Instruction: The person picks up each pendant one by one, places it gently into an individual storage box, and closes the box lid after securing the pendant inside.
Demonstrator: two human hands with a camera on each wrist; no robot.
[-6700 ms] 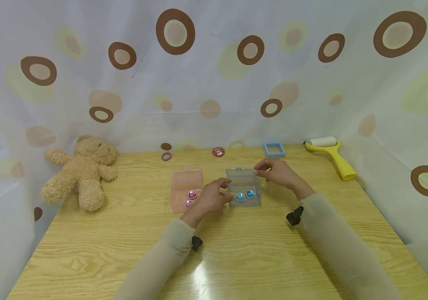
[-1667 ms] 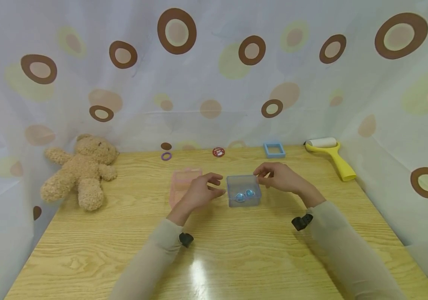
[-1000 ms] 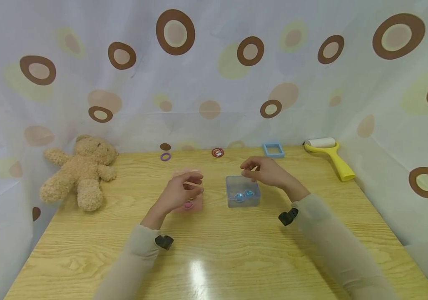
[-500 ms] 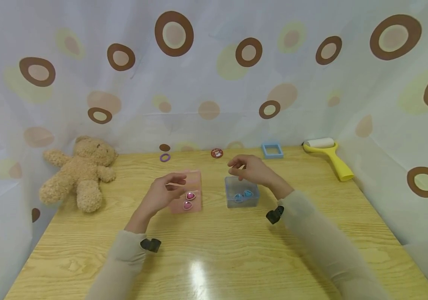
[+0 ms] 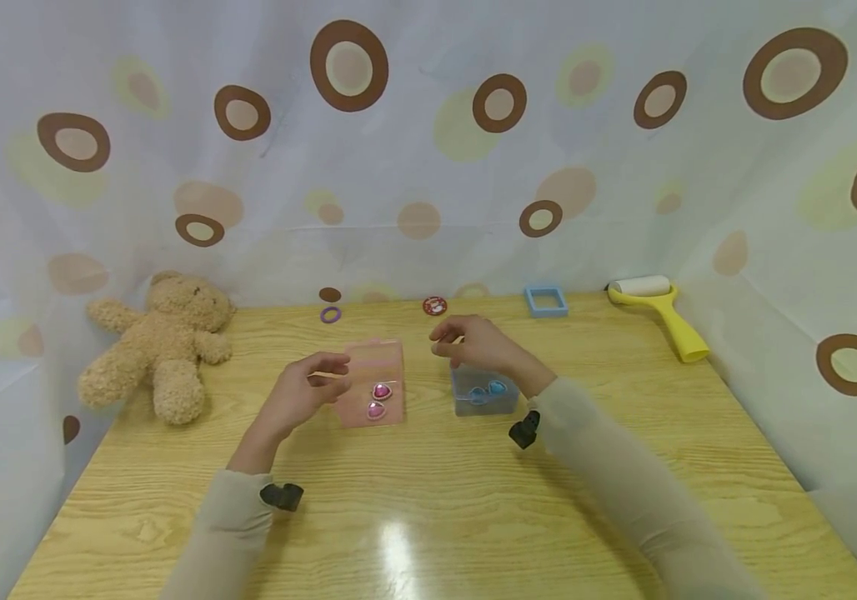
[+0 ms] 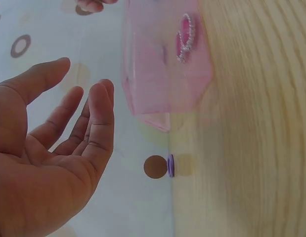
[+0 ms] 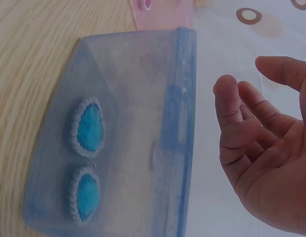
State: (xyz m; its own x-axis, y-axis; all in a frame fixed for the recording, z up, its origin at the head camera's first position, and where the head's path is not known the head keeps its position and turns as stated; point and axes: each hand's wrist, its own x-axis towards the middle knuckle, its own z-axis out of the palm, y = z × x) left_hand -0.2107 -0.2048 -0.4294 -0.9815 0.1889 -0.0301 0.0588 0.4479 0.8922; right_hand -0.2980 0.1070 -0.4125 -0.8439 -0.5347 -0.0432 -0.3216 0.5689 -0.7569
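Observation:
My left hand (image 5: 295, 396) hovers at the left edge of a clear pink box (image 5: 391, 358), fingers loosely bent and holding nothing. The pink box lies with its lid folded back and has two pink gems (image 5: 381, 391) in it, edged with pale beads. To the right, my right hand (image 5: 477, 343) hangs over the far edge of a clear blue box (image 5: 484, 408), its fingers relaxed around nothing. This box has its lid down; two blue gems (image 7: 89, 128) with beaded rims show through it in the right wrist view.
A teddy bear (image 5: 162, 346) lies at the left. Along the back wall are a purple ring (image 5: 331, 322), a round red badge (image 5: 434, 306) and a light blue square frame (image 5: 546, 312). A yellow-handled lint roller (image 5: 672, 321) lies at the back right.
The blue box's lid, up in the oldest frame, has come down. My left hand has moved left, off the blue box and past the pink gems; my right hand has moved left over the blue box.

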